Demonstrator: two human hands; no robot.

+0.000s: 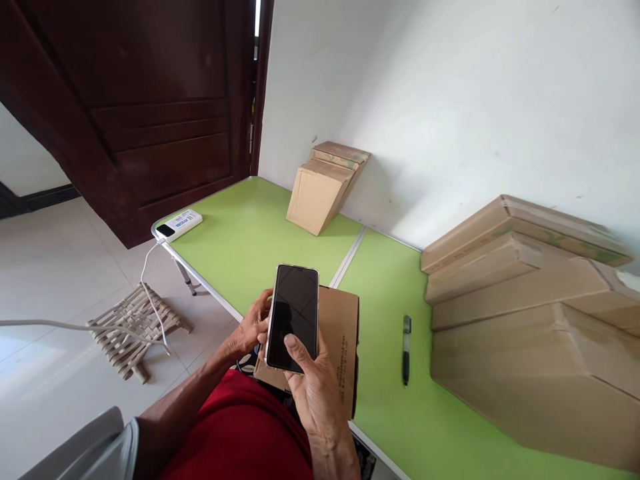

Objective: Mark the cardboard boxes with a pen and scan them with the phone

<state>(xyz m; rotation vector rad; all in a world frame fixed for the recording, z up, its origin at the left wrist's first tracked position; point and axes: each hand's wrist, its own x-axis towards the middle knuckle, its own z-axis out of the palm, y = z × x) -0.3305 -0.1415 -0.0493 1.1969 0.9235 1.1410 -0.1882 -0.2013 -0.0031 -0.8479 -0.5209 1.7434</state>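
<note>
A black smartphone point(293, 316) with a dark screen is held upright over the near edge of the green table point(250, 247). My right hand point(314, 383) grips it from below, thumb resting on the glass. My left hand point(253, 327) holds its left edge with curled fingers. Right behind the phone lies a flat cardboard box point(341, 333) with printed text on its side.
A black marker point(406, 349) lies to the right of the box. Stacks of flat cartons lean at the right point(525, 313) and at the far wall point(323, 190). A white power bank point(179, 224) with a cable sits on the table's left corner. A woven stool point(131, 327) stands on the floor.
</note>
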